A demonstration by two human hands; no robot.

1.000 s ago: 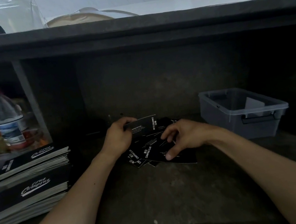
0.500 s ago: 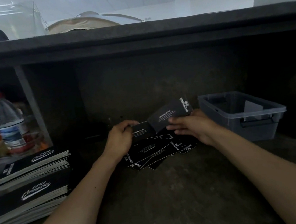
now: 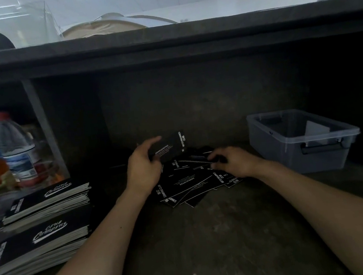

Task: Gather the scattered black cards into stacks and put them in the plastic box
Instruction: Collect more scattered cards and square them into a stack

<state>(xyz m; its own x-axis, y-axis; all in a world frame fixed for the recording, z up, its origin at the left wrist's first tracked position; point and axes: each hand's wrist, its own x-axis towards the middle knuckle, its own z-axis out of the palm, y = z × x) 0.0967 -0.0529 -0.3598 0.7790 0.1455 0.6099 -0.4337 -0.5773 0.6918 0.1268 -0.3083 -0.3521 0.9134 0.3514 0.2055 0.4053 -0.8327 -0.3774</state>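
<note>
Left hand [image 3: 144, 163]: grips card stack [image 3: 170, 148]. Right hand [image 3: 234, 163]: fingers bent onto scattered cards [image 3: 187, 181], grip unclear. Plastic box [image 3: 301, 160]: beyond right hand.

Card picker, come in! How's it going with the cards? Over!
Left hand grips held cards. Right hand on the loose pile, grip unclear. Plastic box: no black cards seen inside yet. Nothing seen blocking the way.

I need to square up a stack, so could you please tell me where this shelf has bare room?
Bare shelf lies on the near side of the scattered cards, between both forearms, and again just this side of the plastic box. It is crowded left, by the booklet stacks and bottle.
</note>
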